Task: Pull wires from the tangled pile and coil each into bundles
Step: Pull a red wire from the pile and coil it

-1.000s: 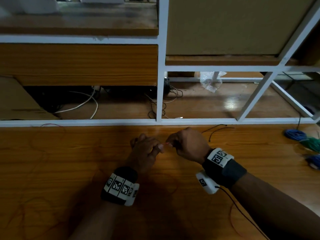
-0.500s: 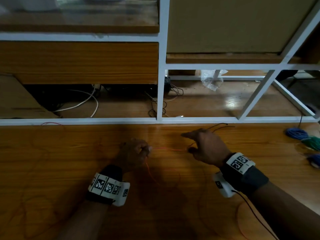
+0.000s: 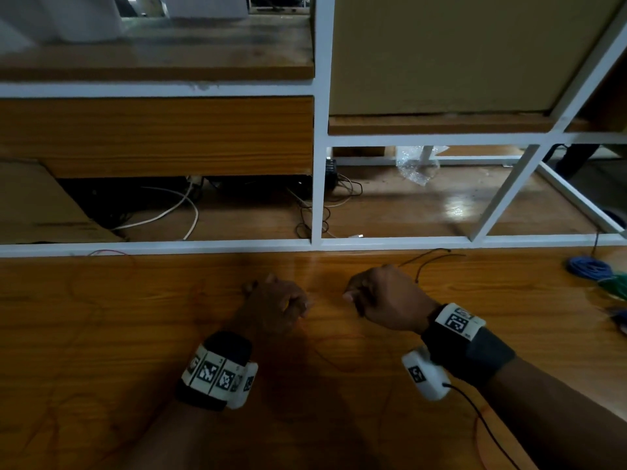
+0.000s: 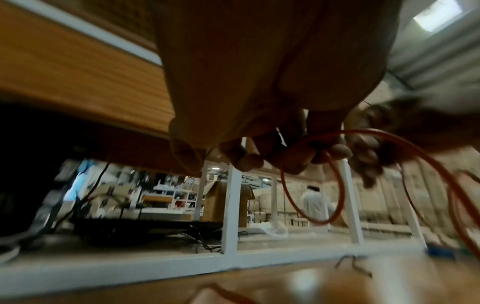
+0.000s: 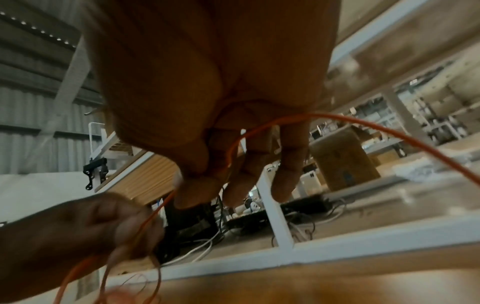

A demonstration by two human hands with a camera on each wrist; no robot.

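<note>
A thin orange wire (image 4: 320, 222) hangs in loops from my left hand (image 4: 285, 158), whose curled fingers pinch it. In the right wrist view the same orange wire (image 5: 324, 115) arcs through my right hand (image 5: 207, 185), held between thumb and fingers. It runs down from there to the left hand (image 5: 91, 226). From the head camera, my left hand (image 3: 300, 305) and right hand (image 3: 353, 296) are fists a short gap apart above the wooden table (image 3: 101, 334). The wire is barely visible there. Its loose length trails faintly across the table.
Coiled bundles lie at the table's right edge: a blue bundle (image 3: 588, 266), a green bundle (image 3: 615, 283) and another blue one (image 3: 622, 317). A black wire (image 3: 431, 257) lies behind my right hand. A white shelf frame (image 3: 319, 244) borders the far edge, with cables behind it.
My hands went from touching to spread apart with the wire stretched between them. The right hand has now come back toward the left, and its pointing finger has curled in.
</note>
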